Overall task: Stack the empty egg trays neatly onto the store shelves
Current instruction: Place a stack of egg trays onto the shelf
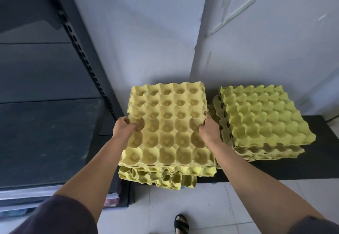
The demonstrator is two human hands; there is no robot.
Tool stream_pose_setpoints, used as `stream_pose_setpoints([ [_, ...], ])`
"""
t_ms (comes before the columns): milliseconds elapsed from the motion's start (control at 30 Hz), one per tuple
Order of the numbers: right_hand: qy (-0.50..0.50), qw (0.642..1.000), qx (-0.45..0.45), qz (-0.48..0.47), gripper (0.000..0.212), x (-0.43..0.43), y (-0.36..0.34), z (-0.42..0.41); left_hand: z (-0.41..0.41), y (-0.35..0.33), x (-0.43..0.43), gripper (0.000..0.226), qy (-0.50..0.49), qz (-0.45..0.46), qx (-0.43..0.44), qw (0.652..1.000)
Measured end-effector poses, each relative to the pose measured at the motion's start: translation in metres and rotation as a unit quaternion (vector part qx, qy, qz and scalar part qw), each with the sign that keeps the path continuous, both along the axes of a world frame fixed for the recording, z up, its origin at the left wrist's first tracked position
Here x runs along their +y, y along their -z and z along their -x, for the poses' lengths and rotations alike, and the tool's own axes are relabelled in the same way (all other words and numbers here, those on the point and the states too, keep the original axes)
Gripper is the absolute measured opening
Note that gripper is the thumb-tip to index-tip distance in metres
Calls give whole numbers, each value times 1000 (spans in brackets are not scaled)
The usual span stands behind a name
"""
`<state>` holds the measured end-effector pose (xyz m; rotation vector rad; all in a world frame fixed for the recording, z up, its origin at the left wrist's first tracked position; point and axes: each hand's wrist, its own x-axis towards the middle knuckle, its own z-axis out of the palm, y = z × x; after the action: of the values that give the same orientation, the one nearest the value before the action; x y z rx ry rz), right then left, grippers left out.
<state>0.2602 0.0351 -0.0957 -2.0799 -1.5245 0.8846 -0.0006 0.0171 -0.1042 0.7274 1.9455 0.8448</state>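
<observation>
A stack of yellow empty egg trays (168, 123) is held in front of me, cups facing up. My left hand (126, 126) grips its left edge, thumb curled into a cup. My right hand (209, 130) grips its right edge. Beneath the held trays, more yellow trays (157, 177) stick out, slightly askew. A second pile of egg trays (264, 118) lies to the right on a low black platform (293, 167). The dark store shelves (45, 138) stand at the left.
A slotted black shelf upright (86, 63) runs diagonally beside the white wall (146, 32). White floor tiles (229, 206) lie below, with a sandalled foot (181, 223) near the bottom edge. The platform's front edge sits just behind the tiles.
</observation>
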Motion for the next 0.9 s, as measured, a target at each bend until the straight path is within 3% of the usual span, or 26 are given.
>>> stream_pose_setpoints([
  [167,-3,998,-6,-70,51,-15,-22,10,7,-8,-16,47,-24,-31,-54,998],
  [367,34,997,37,-66,52,-31,-46,17,10,-22,-32,82,19,-12,-51,998],
  [467,64,995,46,-58,52,-47,-50,17,17,-25,-38,71,61,-13,-90,994],
  [700,65,995,66,-45,40,-91,-64,27,28,-42,-69,48,42,-50,-36,997],
  [900,23,992,126,-24,62,-129,-84,49,62,-58,-108,41,-4,-52,5,999],
])
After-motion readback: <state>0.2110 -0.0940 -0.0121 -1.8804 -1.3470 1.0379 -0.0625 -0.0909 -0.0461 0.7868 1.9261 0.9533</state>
